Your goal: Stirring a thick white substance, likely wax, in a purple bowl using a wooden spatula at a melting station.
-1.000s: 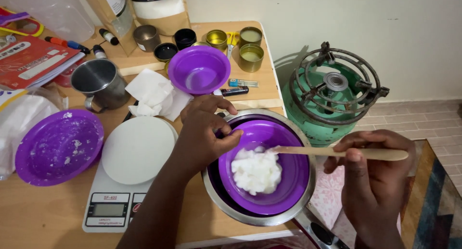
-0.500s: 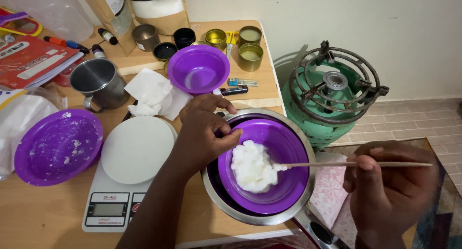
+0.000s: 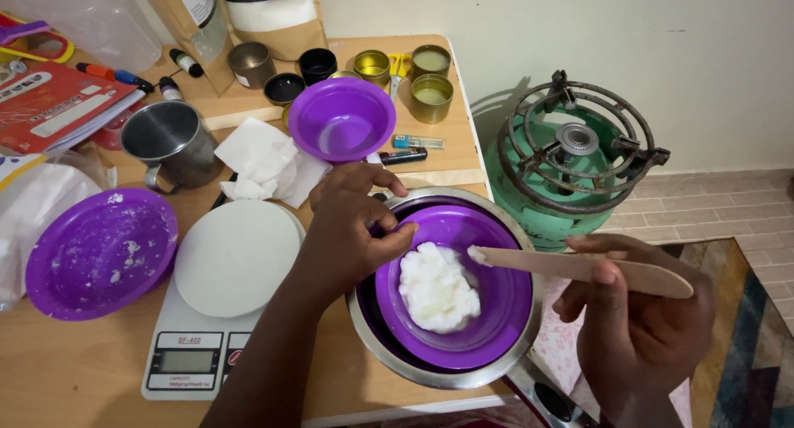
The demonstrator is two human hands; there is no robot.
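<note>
1. Spatula (image 3: pixel 579 267) update: half a second ago the blade sat edge-on with its tip buried in the white lump; now it's rolled flat-side up and the tip is lifted just clear, at the lump's right edge. A smear of white clings to the tip.
2. Meaning: the paddle is out of the mass for the moment, and the lump is a bit more compact than a second ago.
3. My right hand (image 3: pixel 641 325) is closed around the spatula handle, thumb on top, fingers curled under. Firm hold.
4. My left hand (image 3: pixel 347 229) pinches the left rim of the purple bowl (image 3: pixel 504 312), thumb inside the rim. No shift there across the three frames.
5. Location: the white lump (image 3: pixel 438 289) lies in the bottom of the purple bowl, left of centre. That bowl nests inside a steel bowl (image 3: pixel 447 377) at the table's (image 3: pixel 83 370) near right corner.
6. Materials: lump is soft, opaque, clumpy, looks waxy or fatty, holds its shape. Spatula is pale, flat wood with a rounded tip. Purple bowl is glossy plastic; outer bowl is polished metal.
7. Nearby: white round-topped digital scale (image 3: pixel 236 258) just left, purple plate (image 3: pixel 99 254) with white crumbs further left, second purple bowl (image 3: pixel 341 118) behind, green gas burner (image 3: pixel 575 159) to the right on the floor.
</note>
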